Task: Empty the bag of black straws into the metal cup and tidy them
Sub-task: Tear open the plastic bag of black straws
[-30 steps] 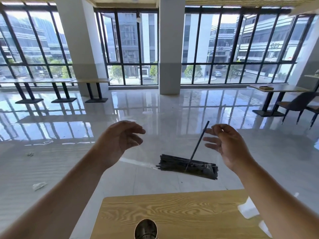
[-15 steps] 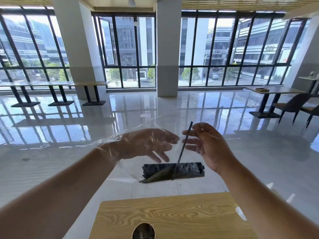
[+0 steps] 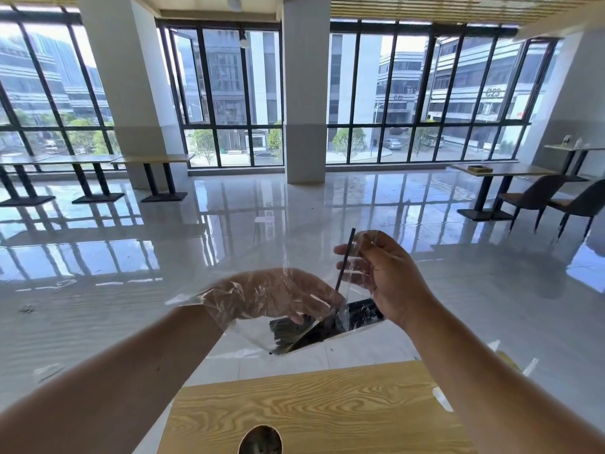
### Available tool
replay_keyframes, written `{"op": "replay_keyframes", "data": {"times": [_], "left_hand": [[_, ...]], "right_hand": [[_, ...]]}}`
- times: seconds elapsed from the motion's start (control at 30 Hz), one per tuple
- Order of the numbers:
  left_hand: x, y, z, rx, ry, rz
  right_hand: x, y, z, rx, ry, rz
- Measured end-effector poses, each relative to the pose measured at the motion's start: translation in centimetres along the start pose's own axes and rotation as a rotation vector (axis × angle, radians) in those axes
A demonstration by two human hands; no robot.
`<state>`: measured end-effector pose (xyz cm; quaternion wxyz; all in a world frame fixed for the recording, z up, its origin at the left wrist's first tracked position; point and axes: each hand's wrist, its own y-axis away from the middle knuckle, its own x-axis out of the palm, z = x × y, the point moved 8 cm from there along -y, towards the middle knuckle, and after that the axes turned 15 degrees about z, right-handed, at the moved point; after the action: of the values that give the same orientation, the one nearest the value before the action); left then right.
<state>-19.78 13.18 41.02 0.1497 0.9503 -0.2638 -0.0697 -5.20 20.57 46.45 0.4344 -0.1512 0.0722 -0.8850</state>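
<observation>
Fingers point(image 3: 352, 268) of right hand point(image 3: 389, 280) pinching bag point(image 3: 262, 329) edge plus one upright straw point(image 3: 344, 262). Left hand point(image 3: 271, 296) reaching inside bag, fingers loosely curled over straws point(image 3: 327, 324), grip unclear. Bundle lying at bag bottom, held above floor beyond table point(image 3: 327, 407). Cup point(image 3: 260, 440) sitting on table at bottom edge, well below bag.

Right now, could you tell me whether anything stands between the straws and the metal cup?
Only the clear bag itself: the straws lie inside it, held above the table's far edge. The cup's mouth looks open and uncovered.
</observation>
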Motion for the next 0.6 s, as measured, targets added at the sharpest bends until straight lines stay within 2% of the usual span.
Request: {"op": "replay_keyframes", "data": {"times": [0.03, 0.07, 0.17, 0.23, 0.37, 0.5, 0.57, 0.6], "left_hand": [[0.6, 0.9, -1.2, 0.135, 0.002, 0.111], [0.6, 2.2, -1.8, 0.199, 0.015, 0.098], [-0.7, 4.4, -3.3, 0.242, -0.028, -0.194], [-1.0, 5.4, -3.9, 0.258, -0.153, -0.291], [-0.9, 6.2, -3.3, 0.066, -0.16, -0.303], [-0.4, 5.6, -1.7, 0.008, 0.203, -0.152], [-1.2, 5.7, -1.0, -0.09, 0.023, -0.18], [-2.0, 5.8, -0.4, -0.172, -0.201, -0.217]], "right_hand": [[-0.3, 0.0, 0.1, 0.001, -0.01, -0.012], [-0.7, 0.0, 0.1, 0.004, -0.021, -0.025], [-1.6, 0.2, -0.1, 0.013, -0.053, -0.052], [-2.0, 0.3, -0.3, 0.017, -0.086, -0.06], [-2.2, 0.2, -0.3, 0.012, -0.106, -0.064], [-2.0, 0.0, -0.2, 0.01, -0.08, -0.069], [-2.1, 0.0, -0.1, 0.007, -0.069, -0.075], [-2.2, 0.1, 0.0, 0.007, -0.066, -0.082]]}}
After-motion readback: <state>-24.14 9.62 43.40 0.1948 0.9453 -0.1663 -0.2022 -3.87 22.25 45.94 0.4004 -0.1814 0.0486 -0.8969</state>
